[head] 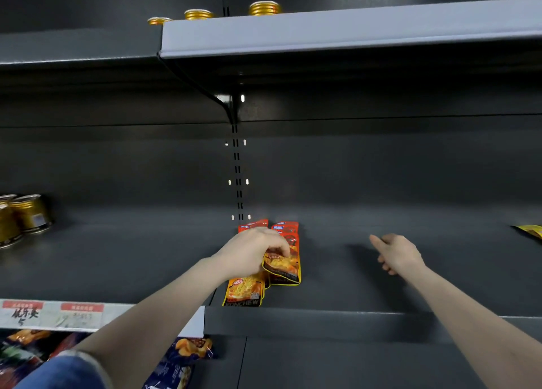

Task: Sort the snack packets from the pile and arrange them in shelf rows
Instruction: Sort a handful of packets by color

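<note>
left hand (pixel 255 249): fingers curled down, pinching the top edge of an orange packet (pixel 282 267); glossy foil-plastic pouch, yellow rim, slightly bowed.
orange packet position: frame centre, on the dark shelf (pixel 366 286), front of the right-hand row, overlapping the red packets (pixel 286 227) behind it at 12 o'clock.
second orange packet (pixel 245 290): flat pouch at 7 o'clock of the held one, at the shelf's front lip, front of the left-hand row; "KONCHEW" printed along its bottom edge.
rows: two, side by side, running front to back; shiny, rectangular pouches lying overlapped.
right hand (pixel 396 253): at 3 o'clock of the packets, well apart; index finger straight, pointing to 10 o'clock, other fingers loosely curled, holds nothing; hovering or touching the shelf, cannot tell.
shelf surface: matte dark-grey metal, smooth, folded front lip.
upper shelf (pixel 352 33): pale grey metal edge at 12 o'clock; ribbed gold can tops (pixel 264 8) on it.
gold cans (pixel 28 215): cylinders, metallic, far 9 o'clock.
yellow packet (pixel 531 230): far 3 o'clock, cut by frame edge.
lower shelf packets (pixel 187 350): 7 o'clock, blue-and-orange glossy bags below paper price labels (pixel 52 315).
</note>
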Available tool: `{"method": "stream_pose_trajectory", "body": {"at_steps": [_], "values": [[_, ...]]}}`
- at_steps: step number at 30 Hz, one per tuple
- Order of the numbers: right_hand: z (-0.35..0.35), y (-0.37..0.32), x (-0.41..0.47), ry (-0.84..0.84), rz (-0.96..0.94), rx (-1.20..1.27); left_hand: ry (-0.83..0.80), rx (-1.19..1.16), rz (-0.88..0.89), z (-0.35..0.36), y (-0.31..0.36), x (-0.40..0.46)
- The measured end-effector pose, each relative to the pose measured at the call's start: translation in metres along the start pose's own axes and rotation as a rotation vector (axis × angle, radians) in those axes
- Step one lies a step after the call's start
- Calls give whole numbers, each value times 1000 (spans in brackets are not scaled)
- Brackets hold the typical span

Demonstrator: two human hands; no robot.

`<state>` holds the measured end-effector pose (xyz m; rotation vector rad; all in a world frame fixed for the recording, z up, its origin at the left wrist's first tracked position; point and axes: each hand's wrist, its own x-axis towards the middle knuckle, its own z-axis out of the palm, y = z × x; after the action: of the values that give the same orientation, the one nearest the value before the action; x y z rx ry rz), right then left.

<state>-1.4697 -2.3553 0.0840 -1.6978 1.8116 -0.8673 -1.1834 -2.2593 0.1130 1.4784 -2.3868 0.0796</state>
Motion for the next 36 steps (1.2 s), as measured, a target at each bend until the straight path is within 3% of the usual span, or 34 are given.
{"method": "stream_pose_trajectory", "body": {"at_steps": [11,19,26,36], "values": [[1,0,3,-13,-17,-62,-218,108,29,3,1,8],[2,3,6,-9,-27,-47,-84,95,-60,8,11,15],[3,5,8,-8,-38,-30,-262,250,-42,23,21,13],[4,7,9,-2,-41,-30,-330,237,25,15,15,9]]}}
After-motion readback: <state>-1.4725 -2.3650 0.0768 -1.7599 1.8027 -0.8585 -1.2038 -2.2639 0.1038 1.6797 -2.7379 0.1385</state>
